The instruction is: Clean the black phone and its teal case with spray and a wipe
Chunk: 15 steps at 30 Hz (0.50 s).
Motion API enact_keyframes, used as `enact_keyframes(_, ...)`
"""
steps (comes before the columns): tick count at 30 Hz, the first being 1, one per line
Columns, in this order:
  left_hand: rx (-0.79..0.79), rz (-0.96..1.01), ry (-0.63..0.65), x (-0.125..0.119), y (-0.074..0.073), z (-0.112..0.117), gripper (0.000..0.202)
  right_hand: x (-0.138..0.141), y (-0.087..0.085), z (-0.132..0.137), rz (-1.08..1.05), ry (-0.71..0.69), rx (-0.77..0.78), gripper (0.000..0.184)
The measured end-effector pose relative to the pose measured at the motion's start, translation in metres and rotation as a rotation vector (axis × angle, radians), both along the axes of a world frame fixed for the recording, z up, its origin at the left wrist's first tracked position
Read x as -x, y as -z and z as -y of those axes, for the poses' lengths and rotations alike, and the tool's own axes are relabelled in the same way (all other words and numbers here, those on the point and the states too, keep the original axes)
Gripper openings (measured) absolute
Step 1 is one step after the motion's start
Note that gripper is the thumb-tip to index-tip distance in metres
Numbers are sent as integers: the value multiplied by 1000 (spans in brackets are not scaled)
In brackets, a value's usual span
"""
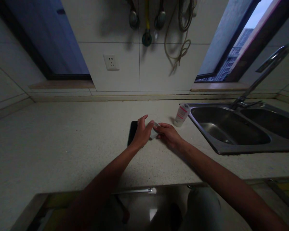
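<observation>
A dark phone lies flat on the pale speckled countertop, partly covered by my left hand. My left hand rests on the phone and pinches a small pale wipe or packet between thumb and fingers. My right hand grips the other end of the same pale piece, fingers closed, knuckles on the counter. What the pale piece is, I cannot make out in the dim light.
A small white bottle with a red label stands by the steel double sink, whose tap rises at right. Utensils and a cord hang on the tiled wall above a socket. Windows sit left and right.
</observation>
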<state>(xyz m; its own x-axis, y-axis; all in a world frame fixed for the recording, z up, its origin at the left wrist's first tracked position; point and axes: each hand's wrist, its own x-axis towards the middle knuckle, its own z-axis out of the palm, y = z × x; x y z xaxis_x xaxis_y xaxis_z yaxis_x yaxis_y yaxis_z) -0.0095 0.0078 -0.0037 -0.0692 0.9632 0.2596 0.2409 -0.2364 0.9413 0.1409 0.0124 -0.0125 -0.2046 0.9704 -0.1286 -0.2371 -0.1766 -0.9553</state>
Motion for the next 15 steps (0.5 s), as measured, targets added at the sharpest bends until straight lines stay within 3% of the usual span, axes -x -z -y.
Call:
enact_keyframes(4,-61,-177,-59,10,-5,0,44,-7,1,-9,-38,151,-70,24)
enact_keyframes(7,-95,-476,-160,23,-12,-1,46,-10,3,-15,-84,217,-94,22)
enact_keyframes(10,72,-652,-229,36,-13,-2,60,-12,5,-18,-112,224,-96,22)
enact_keyframes(15,309,-597,-250,47,-7,-7,74,-11,2,-15,-49,273,-117,28)
